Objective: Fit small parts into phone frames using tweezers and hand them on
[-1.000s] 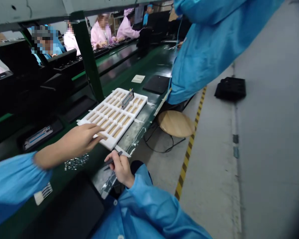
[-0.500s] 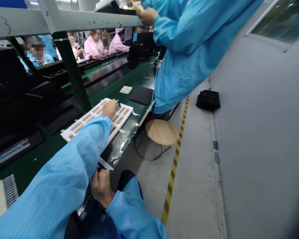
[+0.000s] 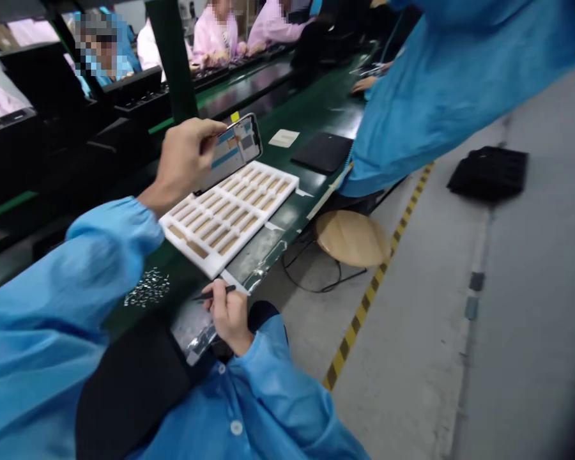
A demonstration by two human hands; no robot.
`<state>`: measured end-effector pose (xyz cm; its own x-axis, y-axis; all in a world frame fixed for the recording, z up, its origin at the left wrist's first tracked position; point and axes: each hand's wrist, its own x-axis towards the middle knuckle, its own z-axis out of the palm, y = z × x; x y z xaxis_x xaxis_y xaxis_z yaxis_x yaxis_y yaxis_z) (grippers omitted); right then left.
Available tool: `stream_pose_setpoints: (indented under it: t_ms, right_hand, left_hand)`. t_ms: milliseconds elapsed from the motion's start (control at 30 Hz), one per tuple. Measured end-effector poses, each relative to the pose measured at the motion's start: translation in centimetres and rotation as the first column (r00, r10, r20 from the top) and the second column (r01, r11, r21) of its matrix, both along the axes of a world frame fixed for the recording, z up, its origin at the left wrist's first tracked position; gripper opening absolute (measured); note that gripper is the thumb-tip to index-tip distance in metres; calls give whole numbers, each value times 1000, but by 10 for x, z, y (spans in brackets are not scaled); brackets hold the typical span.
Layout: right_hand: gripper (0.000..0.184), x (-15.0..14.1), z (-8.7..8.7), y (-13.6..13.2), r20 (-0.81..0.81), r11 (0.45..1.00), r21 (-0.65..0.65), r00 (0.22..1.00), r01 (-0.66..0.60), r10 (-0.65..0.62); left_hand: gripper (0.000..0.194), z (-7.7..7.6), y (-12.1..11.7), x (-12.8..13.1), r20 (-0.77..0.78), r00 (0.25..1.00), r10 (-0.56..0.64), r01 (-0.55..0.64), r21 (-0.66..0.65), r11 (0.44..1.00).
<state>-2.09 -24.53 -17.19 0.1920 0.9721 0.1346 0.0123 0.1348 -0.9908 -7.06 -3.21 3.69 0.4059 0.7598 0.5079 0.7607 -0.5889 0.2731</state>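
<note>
My left hand (image 3: 186,150) is closed on the edge of a phone frame (image 3: 239,144), raised and tilted above the tray. Its inner side, with grey, blue and copper-coloured parts, faces me, and a small yellow tab sticks up from its top edge. Below it lies a white foam tray (image 3: 213,265) with several narrow slots, tan at the bottom. Near the table edge, my right hand (image 3: 230,316) grips a thin black tool (image 3: 218,292), which looks like tweezers; its tip is blurred.
Small shiny bits (image 3: 148,287) are scattered on the green table left of the tray. Beyond the tray lie a pale card (image 3: 283,138) and a black pad (image 3: 322,152). A co-worker's blue sleeve (image 3: 412,108) is at the right, above a round stool (image 3: 352,237).
My left hand has come up from the tray, bringing the phone frame nearer. My right hand has risen at the table edge, and the black tool now shows. The view has shifted.
</note>
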Motion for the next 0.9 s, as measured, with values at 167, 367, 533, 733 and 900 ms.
stream_pose_setpoints:
  t_ms: [167,367,533,733,900]
  right_hand:
    - [38,4,0,4,-113,994,-75,991,-84,75]
    - [28,-9,10,8,-114,975,-106,977,-195,183]
    - [17,-34,12,7,40,978,-62,979,-199,202]
    - [16,-45,0,0,129,990,-94,985,-104,116]
    - [17,-43,-2,-1,176,988,-106,975,-114,132]
  left_hand:
    - [26,1,-134,-125,15,1000,6,-6,-8,1000]
    - [28,-64,-253,-222,-4,998,64,-61,-331,942]
    - [28,-105,-285,-241,13,1000,17,-10,-417,909]
    - [30,-116,-287,-241,62,998,7,22,-457,889]
    - [30,-117,-287,-241,78,997,-1,38,-468,883]
